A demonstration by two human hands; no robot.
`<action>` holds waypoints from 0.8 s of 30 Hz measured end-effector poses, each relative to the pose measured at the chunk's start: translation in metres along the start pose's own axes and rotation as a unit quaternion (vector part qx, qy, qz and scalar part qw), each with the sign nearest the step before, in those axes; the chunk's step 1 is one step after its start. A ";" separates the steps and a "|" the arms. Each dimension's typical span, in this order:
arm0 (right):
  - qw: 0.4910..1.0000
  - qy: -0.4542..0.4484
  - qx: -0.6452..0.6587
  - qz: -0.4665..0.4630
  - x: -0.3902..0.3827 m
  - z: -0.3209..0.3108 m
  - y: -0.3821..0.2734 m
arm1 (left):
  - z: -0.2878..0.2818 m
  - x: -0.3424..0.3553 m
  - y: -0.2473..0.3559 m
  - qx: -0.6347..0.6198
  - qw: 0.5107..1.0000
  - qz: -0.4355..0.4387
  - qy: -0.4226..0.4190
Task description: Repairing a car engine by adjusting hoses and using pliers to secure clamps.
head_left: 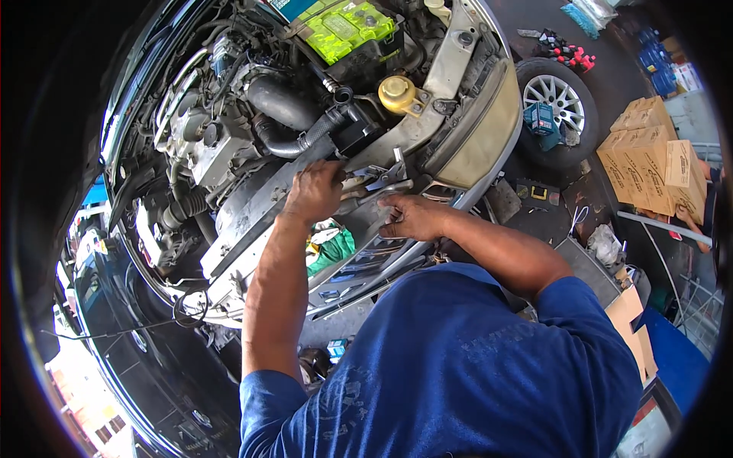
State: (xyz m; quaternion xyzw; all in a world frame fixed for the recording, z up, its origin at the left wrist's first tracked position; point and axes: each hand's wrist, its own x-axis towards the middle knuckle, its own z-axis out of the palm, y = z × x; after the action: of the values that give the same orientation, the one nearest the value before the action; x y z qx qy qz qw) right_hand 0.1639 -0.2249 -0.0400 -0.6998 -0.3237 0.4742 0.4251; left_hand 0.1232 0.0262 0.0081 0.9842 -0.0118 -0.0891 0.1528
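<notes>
Over the front of an open car engine bay, my left hand [313, 192] is curled at the edge of the radiator top. Its fingertips point down beside some metal hand tools [379, 180] lying on the front panel; what it grips is hidden. My right hand [416, 217] is closed just behind the headlight [477, 141], near the grille, with its fingers bent inward. Whatever sits in its fingers is too small to name. A dark hose-like part [370, 201] runs between the two hands. Below them, a green cloth [332, 248] is tucked behind the grille.
A yellow-green-topped battery [347, 32] and yellow-capped reservoir [397, 93] sit in the bay, with a black intake hose [282, 103] nearby. Right of the car lie a wheel [556, 107] and stacked cardboard boxes [637, 164], where another person's hand [691, 229] shows. A dark car [141, 343] stands left.
</notes>
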 end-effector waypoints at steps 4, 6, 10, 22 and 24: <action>0.998 0.059 0.030 0.008 -0.006 0.004 -0.005 | -0.026 -0.002 -0.001 -0.091 0.994 0.062 0.021; 0.984 0.176 0.006 -0.033 -0.014 0.008 -0.009 | -0.041 -0.014 0.001 -0.100 0.992 0.075 0.027; 0.900 0.364 0.193 -0.144 -0.013 0.010 -0.021 | -0.067 -0.041 0.012 -0.173 0.978 0.101 0.056; 0.914 0.316 0.154 -0.204 -0.035 0.035 -0.171 | -0.112 -0.149 0.005 -0.165 0.979 0.106 0.052; 0.918 0.320 0.136 -0.190 -0.030 0.047 -0.178 | -0.116 -0.159 0.008 -0.188 0.978 0.074 0.049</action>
State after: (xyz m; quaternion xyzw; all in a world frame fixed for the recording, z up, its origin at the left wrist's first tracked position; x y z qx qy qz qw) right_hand 0.1009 -0.1612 0.1237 -0.6749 -0.2293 0.1743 0.6794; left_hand -0.0122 0.0616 0.1465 0.9374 -0.0604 -0.0298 0.3416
